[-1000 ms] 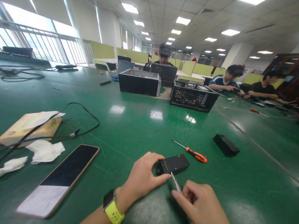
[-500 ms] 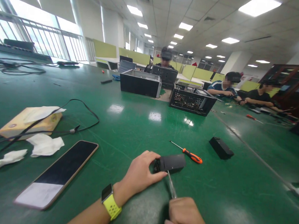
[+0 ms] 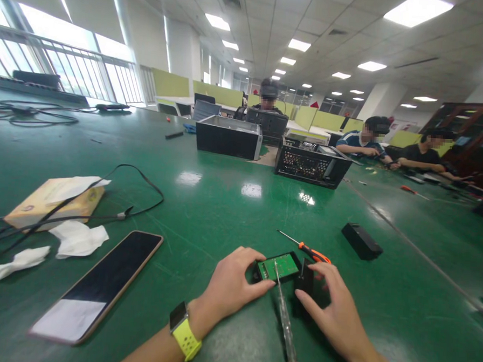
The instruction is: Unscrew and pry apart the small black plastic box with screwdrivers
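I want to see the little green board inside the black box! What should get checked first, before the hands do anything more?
1. Base held steady: ok. The left hand grips the opened black box from its left side.
2. Lid off: ok. The right hand holds the black cover tipped up beside the box.
3. Green board uncovered: ok, its top shows.
4. Clear-handled screwdriver out of the way: not ok. It is in neither hand, and its tip lies across the board.
5. Orange screwdriver clear: ok, it lies just behind the box.
6. Screws all out: cannot tell, too small.
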Demonstrator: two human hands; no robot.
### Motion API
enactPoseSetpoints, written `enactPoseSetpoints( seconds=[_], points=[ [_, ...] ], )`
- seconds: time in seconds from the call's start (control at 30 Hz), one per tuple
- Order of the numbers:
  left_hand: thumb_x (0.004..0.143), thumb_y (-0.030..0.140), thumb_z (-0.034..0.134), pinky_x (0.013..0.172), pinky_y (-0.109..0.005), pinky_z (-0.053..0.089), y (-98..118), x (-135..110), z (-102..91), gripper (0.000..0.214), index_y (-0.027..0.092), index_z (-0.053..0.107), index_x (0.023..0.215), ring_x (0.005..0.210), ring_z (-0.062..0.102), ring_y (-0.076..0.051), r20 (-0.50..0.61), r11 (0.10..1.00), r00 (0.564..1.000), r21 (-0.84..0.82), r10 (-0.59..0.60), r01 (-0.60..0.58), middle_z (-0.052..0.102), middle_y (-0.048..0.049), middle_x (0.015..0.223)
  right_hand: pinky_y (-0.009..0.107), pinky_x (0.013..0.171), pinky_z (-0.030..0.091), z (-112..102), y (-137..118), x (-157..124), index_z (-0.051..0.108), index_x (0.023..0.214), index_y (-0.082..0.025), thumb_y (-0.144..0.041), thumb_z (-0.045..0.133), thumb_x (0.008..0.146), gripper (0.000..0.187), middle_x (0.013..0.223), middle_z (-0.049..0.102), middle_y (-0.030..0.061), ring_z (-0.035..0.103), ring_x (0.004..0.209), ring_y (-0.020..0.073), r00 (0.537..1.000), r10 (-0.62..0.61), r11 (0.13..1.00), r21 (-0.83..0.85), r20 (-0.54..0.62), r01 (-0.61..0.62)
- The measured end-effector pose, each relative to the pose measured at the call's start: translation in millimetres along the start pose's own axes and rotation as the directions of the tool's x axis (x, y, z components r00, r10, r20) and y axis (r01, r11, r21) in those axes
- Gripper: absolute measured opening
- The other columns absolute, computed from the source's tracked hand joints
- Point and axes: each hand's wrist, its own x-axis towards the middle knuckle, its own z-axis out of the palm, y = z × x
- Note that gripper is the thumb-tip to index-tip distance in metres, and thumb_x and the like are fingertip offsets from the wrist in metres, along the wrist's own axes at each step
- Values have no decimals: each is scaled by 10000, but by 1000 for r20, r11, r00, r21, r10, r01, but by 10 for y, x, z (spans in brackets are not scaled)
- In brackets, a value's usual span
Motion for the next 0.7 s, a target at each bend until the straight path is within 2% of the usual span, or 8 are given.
enactPoseSetpoints(
  seconds=[0.17,0.33,0.43,0.57,0.63,0.7],
  points=[
    [733,321,796,789,-357,490,29,-2,-29,320,206,668,1002,888,624,-240,24,1000,999,9,-22,22,688,-32,940,381,750,536,81,45,19,580,1122,-203,-450,595,863,359,1077,629,98,638,890,243,987,143,982,112,80,-151],
    [729,313,797,790,-366,499,51,2,-39,329,192,665,1005,892,634,-250,27,999,999,27,-25,25,691,-39,948,380,783,527,89,-56,-2,571,1147,-189,-437,606,835,399,954,661,69,653,859,231,957,256,949,155,137,-276],
    [752,329,780,819,-368,505,26,2,-34,345,206,667,1054,923,637,-249,38,1000,999,27,-4,3,700,-43,996,393,799,521,99,-67,-22,570,1152,-195,-466,589,829,423,994,678,77,659,884,243,937,316,937,104,146,-332],
    [715,334,804,864,-397,513,15,-7,-22,482,217,650,1157,970,639,-265,91,997,995,63,45,-51,708,-52,1078,410,806,517,113,-11,-60,559,1175,-220,-572,619,776,536,1074,685,81,655,908,264,889,425,903,-20,167,-428],
    [717,276,789,857,-400,522,18,-5,-10,478,207,647,1169,963,643,-264,78,994,995,83,61,-67,715,-54,1074,408,811,512,127,7,-79,554,1191,-225,-589,597,790,543,1067,684,75,648,910,261,874,450,892,-39,184,-450],
    [748,199,736,857,-392,527,10,7,-5,421,196,647,1160,960,642,-253,20,991,995,85,98,-99,718,-54,1068,412,854,495,148,1,-94,563,1193,-225,-570,594,804,521,1083,674,74,633,957,264,886,422,906,-54,193,-420]
  ],
)
